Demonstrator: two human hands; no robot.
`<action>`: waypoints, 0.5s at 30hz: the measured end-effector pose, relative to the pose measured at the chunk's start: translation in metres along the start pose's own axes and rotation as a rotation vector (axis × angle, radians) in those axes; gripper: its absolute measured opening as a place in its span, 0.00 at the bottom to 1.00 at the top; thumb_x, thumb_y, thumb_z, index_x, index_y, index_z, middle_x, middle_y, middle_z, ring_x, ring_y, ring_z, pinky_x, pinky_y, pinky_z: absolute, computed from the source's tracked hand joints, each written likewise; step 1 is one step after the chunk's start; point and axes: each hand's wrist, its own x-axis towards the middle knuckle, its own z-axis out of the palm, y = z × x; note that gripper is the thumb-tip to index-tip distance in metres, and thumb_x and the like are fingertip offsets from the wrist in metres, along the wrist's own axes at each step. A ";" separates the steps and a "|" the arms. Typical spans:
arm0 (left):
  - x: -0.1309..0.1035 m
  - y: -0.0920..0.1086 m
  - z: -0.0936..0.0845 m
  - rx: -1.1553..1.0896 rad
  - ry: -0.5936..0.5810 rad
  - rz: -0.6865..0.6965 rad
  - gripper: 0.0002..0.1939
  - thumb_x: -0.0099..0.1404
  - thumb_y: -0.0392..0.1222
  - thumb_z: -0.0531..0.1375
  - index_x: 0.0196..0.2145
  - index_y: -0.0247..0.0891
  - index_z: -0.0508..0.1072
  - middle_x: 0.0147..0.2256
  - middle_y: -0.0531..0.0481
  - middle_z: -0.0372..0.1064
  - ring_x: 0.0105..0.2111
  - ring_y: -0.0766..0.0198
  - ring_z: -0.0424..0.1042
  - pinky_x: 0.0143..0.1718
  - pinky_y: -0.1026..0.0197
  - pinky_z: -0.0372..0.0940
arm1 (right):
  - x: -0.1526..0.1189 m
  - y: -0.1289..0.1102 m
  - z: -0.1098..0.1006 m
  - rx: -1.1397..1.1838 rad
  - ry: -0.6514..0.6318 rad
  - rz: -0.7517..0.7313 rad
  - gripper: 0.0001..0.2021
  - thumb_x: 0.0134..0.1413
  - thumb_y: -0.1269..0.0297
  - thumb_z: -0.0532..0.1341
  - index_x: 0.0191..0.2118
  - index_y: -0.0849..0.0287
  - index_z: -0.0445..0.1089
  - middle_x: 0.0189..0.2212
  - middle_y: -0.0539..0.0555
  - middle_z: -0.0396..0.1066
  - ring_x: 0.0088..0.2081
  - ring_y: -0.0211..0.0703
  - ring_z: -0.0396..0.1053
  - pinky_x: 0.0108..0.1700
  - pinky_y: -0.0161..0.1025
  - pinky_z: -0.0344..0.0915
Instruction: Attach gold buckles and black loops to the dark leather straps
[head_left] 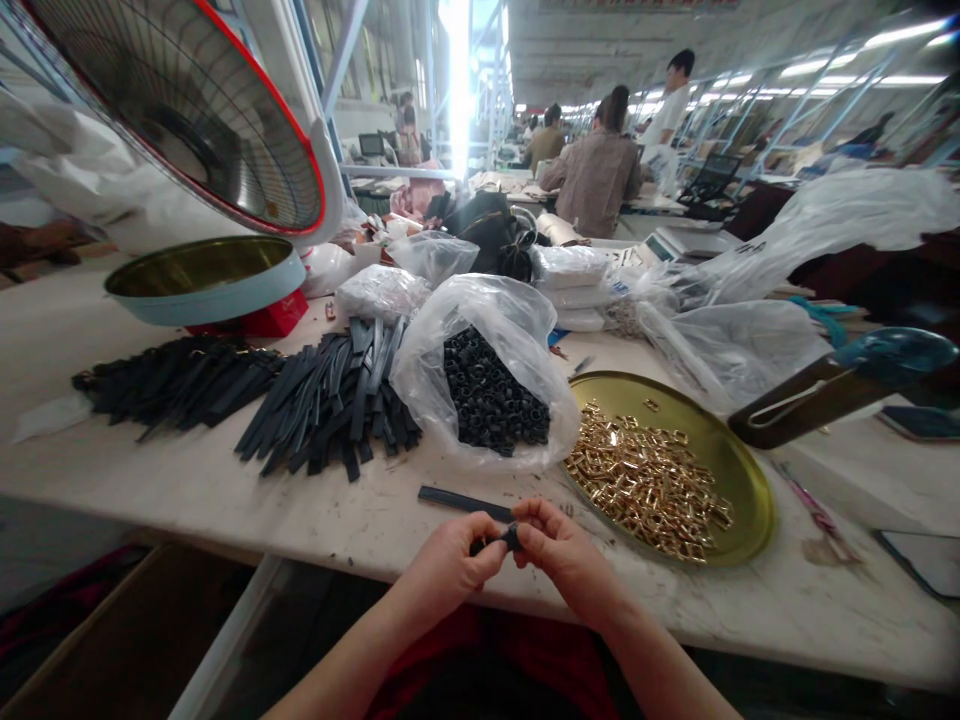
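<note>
Close together at the table's front edge, my left hand [456, 562] and my right hand [561, 556] pinch a small black piece [511, 537] between thumbs and fingers. Most of it is covered by the fingertips, so its full shape is hidden. Just behind them a flat black strap [461, 499] lies on the table, its right end hidden by my hands. Beyond it stands an open clear plastic bag [420, 350] full of small black loops [495, 395]. To the right, many gold metal buckles [649, 480] are heaped on a round gold tray [750, 500].
Two piles of black straps [330, 400] lie left of the bag. A fan [202, 120] and a pale blue round tin [217, 285] are at the far left. Scissors [817, 510] lie right of the tray, below a dark-handled tool [795, 400]. Other people [600, 170] sit farther back.
</note>
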 end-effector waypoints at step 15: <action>0.003 -0.006 0.000 -0.172 0.001 -0.092 0.14 0.60 0.41 0.52 0.44 0.36 0.58 0.26 0.53 0.68 0.25 0.66 0.66 0.29 0.63 0.60 | 0.001 0.018 0.005 0.069 0.025 0.022 0.20 0.49 0.47 0.57 0.34 0.61 0.70 0.23 0.51 0.68 0.26 0.38 0.63 0.32 0.37 0.59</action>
